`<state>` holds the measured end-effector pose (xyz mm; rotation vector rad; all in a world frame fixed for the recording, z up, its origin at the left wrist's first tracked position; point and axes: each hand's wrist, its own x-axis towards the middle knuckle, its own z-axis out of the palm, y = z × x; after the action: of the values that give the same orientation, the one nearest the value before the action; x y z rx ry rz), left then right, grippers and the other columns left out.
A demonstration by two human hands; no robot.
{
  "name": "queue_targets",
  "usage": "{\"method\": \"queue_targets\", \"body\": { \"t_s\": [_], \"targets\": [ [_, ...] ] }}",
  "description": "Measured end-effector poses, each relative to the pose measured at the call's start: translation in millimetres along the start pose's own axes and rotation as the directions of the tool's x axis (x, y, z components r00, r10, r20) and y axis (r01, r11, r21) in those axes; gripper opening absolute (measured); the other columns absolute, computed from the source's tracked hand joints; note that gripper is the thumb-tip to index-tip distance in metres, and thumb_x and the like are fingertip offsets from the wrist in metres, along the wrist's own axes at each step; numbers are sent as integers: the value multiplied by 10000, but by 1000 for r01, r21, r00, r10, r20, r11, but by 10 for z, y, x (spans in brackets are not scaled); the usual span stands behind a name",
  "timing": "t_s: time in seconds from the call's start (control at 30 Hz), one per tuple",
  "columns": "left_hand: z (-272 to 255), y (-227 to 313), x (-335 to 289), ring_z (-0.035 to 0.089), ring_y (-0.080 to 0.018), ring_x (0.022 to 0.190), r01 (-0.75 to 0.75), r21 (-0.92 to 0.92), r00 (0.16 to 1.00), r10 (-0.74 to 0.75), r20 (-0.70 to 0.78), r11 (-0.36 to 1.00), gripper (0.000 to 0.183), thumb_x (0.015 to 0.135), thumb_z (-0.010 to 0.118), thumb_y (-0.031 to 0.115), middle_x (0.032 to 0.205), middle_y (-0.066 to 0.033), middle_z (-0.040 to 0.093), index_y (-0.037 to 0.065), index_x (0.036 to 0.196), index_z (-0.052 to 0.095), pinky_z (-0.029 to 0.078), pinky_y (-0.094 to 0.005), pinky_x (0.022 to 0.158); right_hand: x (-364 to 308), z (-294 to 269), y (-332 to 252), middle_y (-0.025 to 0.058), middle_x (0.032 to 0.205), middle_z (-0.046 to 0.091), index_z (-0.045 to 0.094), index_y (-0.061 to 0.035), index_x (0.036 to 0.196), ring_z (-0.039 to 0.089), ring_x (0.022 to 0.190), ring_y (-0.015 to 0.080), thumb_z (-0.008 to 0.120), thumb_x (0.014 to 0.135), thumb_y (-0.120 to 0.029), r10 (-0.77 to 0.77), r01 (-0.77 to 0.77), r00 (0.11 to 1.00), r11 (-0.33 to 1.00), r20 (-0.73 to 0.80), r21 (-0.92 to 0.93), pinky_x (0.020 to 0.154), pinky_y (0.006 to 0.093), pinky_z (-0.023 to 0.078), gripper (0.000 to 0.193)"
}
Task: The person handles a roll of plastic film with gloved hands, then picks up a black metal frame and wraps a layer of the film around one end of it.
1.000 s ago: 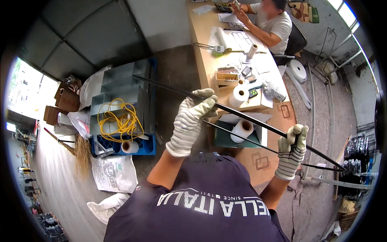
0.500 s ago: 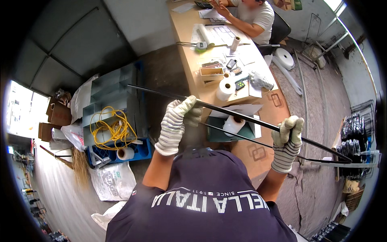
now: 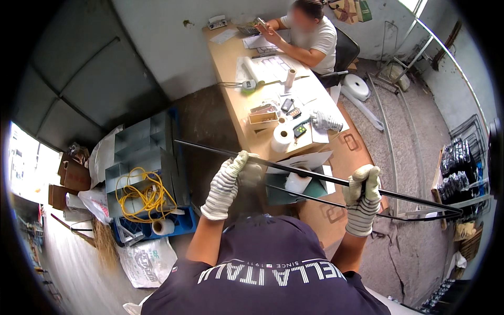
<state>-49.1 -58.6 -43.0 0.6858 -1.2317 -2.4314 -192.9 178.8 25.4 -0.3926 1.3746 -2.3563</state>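
A long, thin black metal frame point(image 3: 304, 171) stretches across in front of me. It slants down to the right and its far right end is bent round, with a second, thinner bar running back below the first. My left hand point(image 3: 224, 188), in a striped knit glove, is closed round the upper bar near its left part. Further right, my right hand point(image 3: 362, 202), in a matching glove, grips the same bar with the fingers curled over it. The frame is held in the air, crossing in view over an open box with a white roll point(image 3: 297, 182).
A wooden desk point(image 3: 231, 113) holds papers, a tape measure point(image 3: 248, 85), white rolls and a spare glove point(image 3: 326, 121). A person point(image 3: 315, 44) sits behind it. On the left, yellow cord point(image 3: 144, 197) lies on grey metal trays. Black frames point(image 3: 455, 163) hang at right.
The view has tilted up, showing more of the seated person and the wall. Both hands still hold the frame, which sits slightly lower in the picture.
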Motion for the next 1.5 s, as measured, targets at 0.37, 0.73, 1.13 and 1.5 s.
{"method": "queue_targets", "body": {
  "t_s": [0.37, 0.73, 1.13, 1.5],
  "targets": [
    [68, 110, -135, 537, -124, 440, 13, 261, 994, -41, 105, 965, 480, 890, 487, 435, 508, -41, 548, 32, 658, 606, 440, -223, 464, 2, 39, 45, -26, 530, 439, 558, -51, 759, 346, 418, 41, 446, 914, -429, 17, -18, 1000, 1000, 14, 25, 399, 175, 256, 424],
    [180, 149, -220, 521, -62, 540, 64, 359, 951, -167, 262, 931, 328, 873, 557, 311, 606, 0, 581, -2, 834, 645, 409, -187, 533, 7, 97, 26, -38, 514, 360, 531, -67, 765, 271, 401, 46, 439, 924, -404, 37, -34, 998, 998, 54, -60, 390, 191, 212, 384],
    [243, 171, -250, 584, -140, 771, 35, 231, 951, -104, 291, 972, 237, 748, 463, -41, 845, -81, 625, -26, 925, 619, 476, -264, 743, 47, 125, 64, -21, 527, 408, 526, -51, 787, 304, 403, 44, 426, 929, -400, 28, -25, 996, 999, 89, -35, 391, 184, 240, 390],
    [-152, -227, -539, 561, -112, 826, 333, 104, 919, -347, 188, 937, 207, 806, 465, 15, 880, -55, 601, -7, 960, 601, 443, -237, 807, 49, 135, 163, -1, 495, 443, 548, -48, 740, 351, 368, 56, 428, 925, -409, 188, -185, 981, 979, 41, -83, 365, 185, 264, 423]
  ]
}}
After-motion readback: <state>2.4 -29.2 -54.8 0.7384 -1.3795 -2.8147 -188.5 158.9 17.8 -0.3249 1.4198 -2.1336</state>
